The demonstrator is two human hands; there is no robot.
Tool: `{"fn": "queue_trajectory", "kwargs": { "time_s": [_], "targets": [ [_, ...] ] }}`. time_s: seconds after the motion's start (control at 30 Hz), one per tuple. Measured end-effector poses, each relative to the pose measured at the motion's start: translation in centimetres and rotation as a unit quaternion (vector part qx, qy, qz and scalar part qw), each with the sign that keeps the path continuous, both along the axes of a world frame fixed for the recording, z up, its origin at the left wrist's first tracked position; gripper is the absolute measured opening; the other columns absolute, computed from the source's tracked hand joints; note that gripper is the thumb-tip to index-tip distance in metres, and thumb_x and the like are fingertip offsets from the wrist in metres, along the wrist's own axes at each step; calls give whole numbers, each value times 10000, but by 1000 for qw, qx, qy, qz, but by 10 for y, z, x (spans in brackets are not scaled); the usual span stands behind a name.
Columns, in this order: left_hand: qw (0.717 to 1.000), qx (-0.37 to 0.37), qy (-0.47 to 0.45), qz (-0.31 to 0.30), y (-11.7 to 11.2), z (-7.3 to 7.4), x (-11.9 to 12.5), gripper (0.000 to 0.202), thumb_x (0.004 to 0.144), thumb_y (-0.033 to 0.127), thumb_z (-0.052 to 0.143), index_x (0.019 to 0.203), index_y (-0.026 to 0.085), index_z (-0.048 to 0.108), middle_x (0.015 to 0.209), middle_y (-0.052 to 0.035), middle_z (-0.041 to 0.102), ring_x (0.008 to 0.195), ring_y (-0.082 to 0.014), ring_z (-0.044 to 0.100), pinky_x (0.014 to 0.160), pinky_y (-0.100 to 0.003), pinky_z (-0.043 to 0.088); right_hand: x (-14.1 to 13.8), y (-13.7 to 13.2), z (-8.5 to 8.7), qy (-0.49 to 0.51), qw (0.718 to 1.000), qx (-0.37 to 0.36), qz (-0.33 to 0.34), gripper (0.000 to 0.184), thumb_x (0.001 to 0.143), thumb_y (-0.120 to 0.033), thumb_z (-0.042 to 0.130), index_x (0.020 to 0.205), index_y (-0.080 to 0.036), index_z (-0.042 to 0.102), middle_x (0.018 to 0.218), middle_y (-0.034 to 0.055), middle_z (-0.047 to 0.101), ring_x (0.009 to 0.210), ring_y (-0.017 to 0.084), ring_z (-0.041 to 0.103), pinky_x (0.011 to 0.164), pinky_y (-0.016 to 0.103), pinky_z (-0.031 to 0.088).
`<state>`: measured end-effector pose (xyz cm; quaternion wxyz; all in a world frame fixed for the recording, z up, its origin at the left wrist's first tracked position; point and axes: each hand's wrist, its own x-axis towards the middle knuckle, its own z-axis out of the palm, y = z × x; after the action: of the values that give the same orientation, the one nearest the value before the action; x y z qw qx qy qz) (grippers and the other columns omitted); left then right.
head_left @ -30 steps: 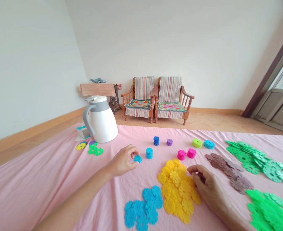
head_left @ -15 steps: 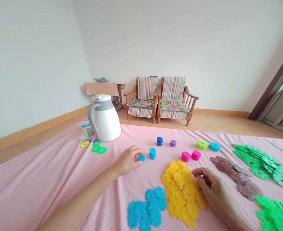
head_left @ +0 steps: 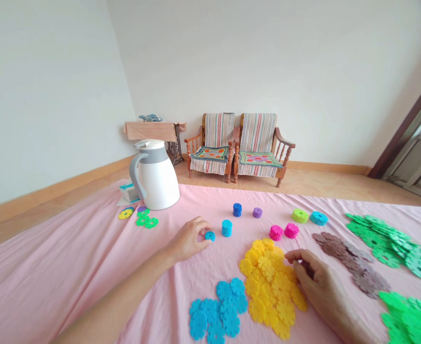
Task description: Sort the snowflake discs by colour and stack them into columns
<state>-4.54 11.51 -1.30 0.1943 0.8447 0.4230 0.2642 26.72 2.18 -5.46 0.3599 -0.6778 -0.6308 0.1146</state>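
My left hand (head_left: 189,238) rests on the pink cloth (head_left: 70,258) with its fingertips pinched on a small blue snowflake disc (head_left: 210,235), just left of a short blue stack (head_left: 227,228). My right hand (head_left: 316,282) lies on the right edge of the yellow disc pile (head_left: 269,284), fingers curled over the discs; I cannot make out whether it holds one. A flat pile of blue discs (head_left: 219,310) lies near the front, left of the yellow ones.
Small stacks stand further back: dark blue (head_left: 237,209), purple (head_left: 257,212), two pink (head_left: 284,231), lime (head_left: 299,215) and cyan (head_left: 319,218). Brown (head_left: 353,265) and green piles (head_left: 396,241) spread at right. A white jug (head_left: 155,176) stands at left; two chairs (head_left: 239,145) behind.
The view has shifted slightly to the left since a second ago. Both hands have kept their places, the left at the blue disc and the right on the yellow pile.
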Motion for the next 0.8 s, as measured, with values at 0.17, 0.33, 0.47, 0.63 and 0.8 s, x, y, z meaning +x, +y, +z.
{"fn": "queue_trajectory", "kwargs": {
  "time_s": [0.17, 0.33, 0.47, 0.63, 0.8],
  "targets": [
    [1000, -4, -21, 11, -1, -2, 1, 410, 673, 146, 653, 1077, 171, 590, 941, -39, 601, 776, -148, 567, 775, -282, 471, 0, -1, -1, 11, 1000, -6, 5, 242, 793, -289, 359, 871, -202, 571, 533, -31, 516, 461, 145, 482, 459, 262, 352],
    [1000, -3, -22, 19, -1, -5, 2, 504, 674, 149, 665, 1163, 183, 547, 967, -40, 609, 782, -147, 564, 814, -304, 468, 0, 0, -1, 32, 999, -10, 4, 257, 789, -312, 362, 858, -200, 582, 510, -32, 503, 454, 148, 483, 442, 258, 357],
    [1000, 1, -19, 25, 0, -9, 3, 550, 671, 132, 660, 1201, 196, 529, 962, -32, 606, 763, -141, 552, 806, -301, 469, 2, 3, -4, 52, 998, -27, 12, 280, 769, -342, 376, 867, -189, 589, 499, -29, 506, 451, 156, 493, 431, 260, 372],
    [999, -1, -25, 28, 1, -10, 2, 534, 674, 120, 663, 1189, 183, 536, 971, -39, 599, 769, -142, 554, 802, -294, 467, 2, 1, 6, 31, 999, -26, 14, 264, 743, -333, 396, 827, -198, 607, 517, -17, 550, 441, 151, 503, 427, 258, 378],
    [999, 35, -7, -13, -16, 16, 7, 210, 713, 135, 654, 918, 173, 630, 927, -37, 579, 854, -164, 549, 796, -280, 443, -3, -2, 12, 2, 1000, -5, -2, 253, 755, -305, 382, 819, -201, 603, 537, -10, 566, 467, 152, 509, 455, 260, 378]
  ]
}}
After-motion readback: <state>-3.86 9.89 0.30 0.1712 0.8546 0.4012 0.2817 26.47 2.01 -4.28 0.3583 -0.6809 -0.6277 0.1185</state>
